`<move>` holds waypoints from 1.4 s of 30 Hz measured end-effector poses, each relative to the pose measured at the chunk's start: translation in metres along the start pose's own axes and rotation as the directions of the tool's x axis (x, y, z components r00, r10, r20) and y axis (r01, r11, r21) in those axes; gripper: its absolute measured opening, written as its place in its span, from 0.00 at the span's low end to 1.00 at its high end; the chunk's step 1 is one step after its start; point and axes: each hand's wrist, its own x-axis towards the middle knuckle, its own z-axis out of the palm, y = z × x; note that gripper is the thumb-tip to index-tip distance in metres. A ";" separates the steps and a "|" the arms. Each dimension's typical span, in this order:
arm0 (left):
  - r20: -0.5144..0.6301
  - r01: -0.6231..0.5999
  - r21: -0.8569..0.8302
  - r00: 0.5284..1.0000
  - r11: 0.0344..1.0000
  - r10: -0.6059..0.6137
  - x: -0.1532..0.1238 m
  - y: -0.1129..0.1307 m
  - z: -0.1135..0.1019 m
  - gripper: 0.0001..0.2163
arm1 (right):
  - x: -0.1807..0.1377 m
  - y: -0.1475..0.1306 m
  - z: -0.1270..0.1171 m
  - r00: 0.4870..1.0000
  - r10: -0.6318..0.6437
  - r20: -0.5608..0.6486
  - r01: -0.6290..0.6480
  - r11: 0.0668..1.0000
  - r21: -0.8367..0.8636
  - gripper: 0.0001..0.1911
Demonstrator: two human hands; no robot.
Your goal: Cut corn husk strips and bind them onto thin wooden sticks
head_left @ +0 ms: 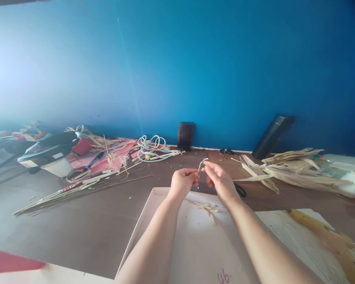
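My left hand [183,183] pinches a thin, pale strip [200,164], perhaps of dried husk, between thumb and fingertips. The strip rises and curves over towards my right hand [220,183], whose thumb and finger are closed at its bent upper end. Both hands are close together above the far edge of a shallow white box or lid [192,252]. A small bundle of dried husk strips [209,211] lies inside it, between my forearms. The strip's lower end is hidden in my left fingers.
Dried husks [296,177] and a leaning black cylinder [273,136] are right. A yellow tool like a glue gun [322,230] rests on printed paper [286,232]. Left are a coiled pale cable [154,149], thin sticks [73,193] and pink sheets [118,156]. A blue wall [225,71] stands behind.
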 end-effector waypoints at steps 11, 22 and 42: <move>0.066 -0.016 0.195 0.998 0.981 0.003 -0.004 -0.003 0.000 0.11 | 0.005 0.013 -0.003 0.994 0.040 -0.105 -0.037 0.999 0.033 0.20; -0.019 -0.145 0.269 0.988 0.952 0.156 -0.010 0.000 0.005 0.12 | 0.001 0.007 0.002 0.986 0.027 -0.166 -0.024 0.999 0.024 0.20; 0.026 -0.061 0.070 0.998 0.996 0.060 -0.008 -0.004 0.010 0.14 | 0.005 0.014 0.004 0.986 0.105 -0.126 -0.072 0.968 0.240 0.15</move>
